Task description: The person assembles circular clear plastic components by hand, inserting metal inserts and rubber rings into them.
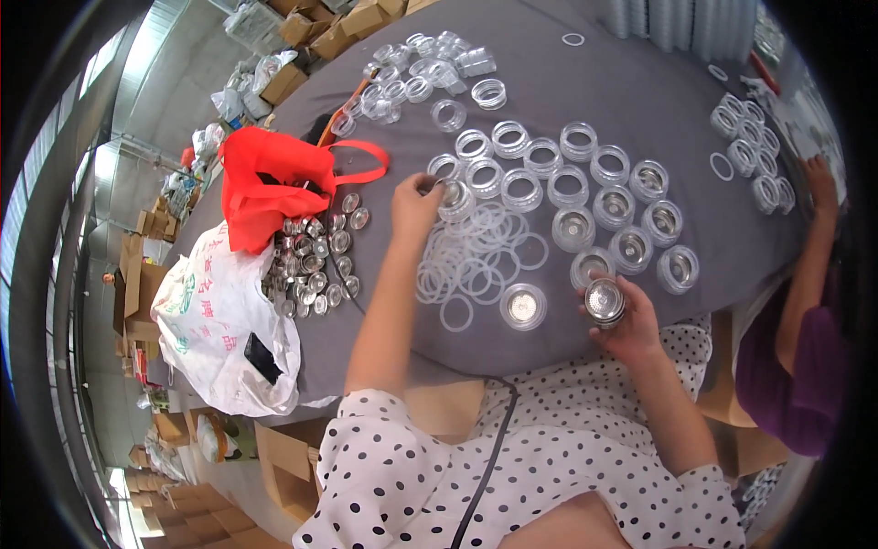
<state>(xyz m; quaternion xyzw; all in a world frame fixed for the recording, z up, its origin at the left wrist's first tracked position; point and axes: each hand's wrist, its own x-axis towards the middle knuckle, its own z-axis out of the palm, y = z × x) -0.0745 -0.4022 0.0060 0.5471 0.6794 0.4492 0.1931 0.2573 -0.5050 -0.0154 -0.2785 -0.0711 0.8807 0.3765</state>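
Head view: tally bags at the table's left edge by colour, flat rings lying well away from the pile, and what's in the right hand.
Red bag: 1
White plastic bag: 1
Outlying flat clear rings: 3
Silver-centred clear container in right hand: 1
Total: 6

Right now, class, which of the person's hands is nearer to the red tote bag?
The left. The left hand is a short way to the right of the red tote bag; the right hand is much farther to its right and lower in the picture.
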